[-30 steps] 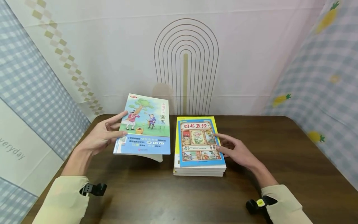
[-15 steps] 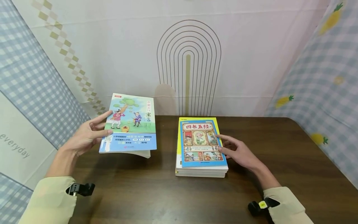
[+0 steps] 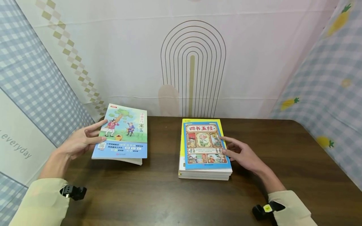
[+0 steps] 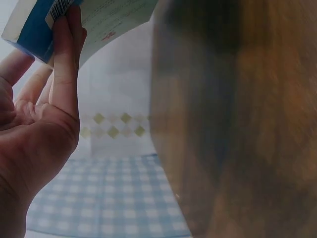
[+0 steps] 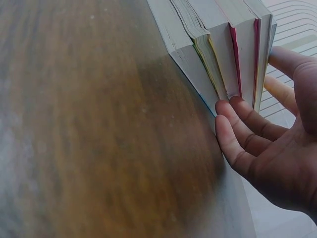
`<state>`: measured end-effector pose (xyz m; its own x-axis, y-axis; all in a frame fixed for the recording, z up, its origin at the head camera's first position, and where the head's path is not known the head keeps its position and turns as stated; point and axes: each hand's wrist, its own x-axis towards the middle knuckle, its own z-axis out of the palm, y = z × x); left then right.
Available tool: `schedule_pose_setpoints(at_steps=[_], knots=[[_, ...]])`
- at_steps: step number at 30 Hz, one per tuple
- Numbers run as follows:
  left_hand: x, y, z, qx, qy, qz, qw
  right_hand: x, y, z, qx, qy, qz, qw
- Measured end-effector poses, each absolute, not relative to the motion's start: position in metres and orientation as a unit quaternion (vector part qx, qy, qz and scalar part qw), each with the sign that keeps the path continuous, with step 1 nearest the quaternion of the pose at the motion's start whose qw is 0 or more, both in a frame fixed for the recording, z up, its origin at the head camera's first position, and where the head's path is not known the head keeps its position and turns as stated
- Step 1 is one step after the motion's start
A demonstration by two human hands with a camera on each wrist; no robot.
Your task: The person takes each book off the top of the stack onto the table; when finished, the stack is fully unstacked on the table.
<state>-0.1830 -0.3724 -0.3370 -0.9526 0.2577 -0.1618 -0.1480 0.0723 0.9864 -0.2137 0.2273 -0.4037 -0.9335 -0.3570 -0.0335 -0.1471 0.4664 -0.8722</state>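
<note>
Paperback titled 中国古代寓言 [image 3: 121, 133] is in your left hand [image 3: 77, 141], held by its left edge over the left side of the brown wood-grain table [image 3: 158, 201]. Your left thumb lies on the illustrated front cover, fingers beneath, near a barcode in the left wrist view. Cover faces up; the pages sag below the near edge. Well apart, to the right, sits a stack of books [image 3: 204, 176], topped by the blue-bordered 四书五经 volume [image 3: 205, 146], with a yellow-covered book [image 3: 182, 141] showing beneath it. Your right hand [image 3: 244, 155] rests at the stack's right side, thumb by the top volume's edge; fingers loose, slightly bent, several tips touching the page edges in the right wrist view, gripping nothing. Pale sleeves [image 3: 42, 201] on you, a black wrist camera [image 3: 74, 192] at each cuff. Behind the table, a white backdrop [image 3: 127, 62] printed with nested arches; blue gingham cloth with pineapples [image 3: 319, 94] at right.
</note>
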Motion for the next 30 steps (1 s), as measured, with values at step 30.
schedule_pose_setpoints(at_steps=[30], knots=[[-0.188, -0.413, -0.383, -0.079, 0.842, 0.509, 0.158, -0.214, 0.227, -0.404, -0.141, 0.853, -0.49, 0.108]])
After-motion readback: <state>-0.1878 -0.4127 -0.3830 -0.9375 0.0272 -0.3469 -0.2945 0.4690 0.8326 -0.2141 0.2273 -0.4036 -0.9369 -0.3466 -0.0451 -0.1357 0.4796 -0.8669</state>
